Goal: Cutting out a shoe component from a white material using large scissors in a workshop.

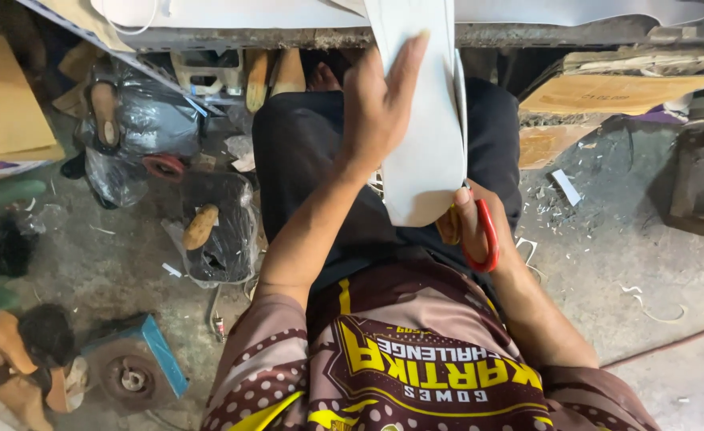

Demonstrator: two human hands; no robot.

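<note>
A white sole-shaped sheet (428, 136) hangs over the person's lap, and its top end runs up to the grey bench (528, 33). The left hand (380, 104) lies flat on the sheet's left side, fingers spread out and pressing it, not closed round it. The right hand (476, 219) is just under the sheet's round bottom end, its grip closed on red-handled scissors (484, 239) (the blades are hidden behind the sheet, so I cannot tell if they are biting). The round bottom end looks neatly cut already, while the top end is not cut free, so the cutting seems partly done. Small white scraps (563, 185) lie on the concrete floor (607, 255) to the right. To the left are black plastic bags (148, 120) and a wooden shoe form (200, 226).
</note>
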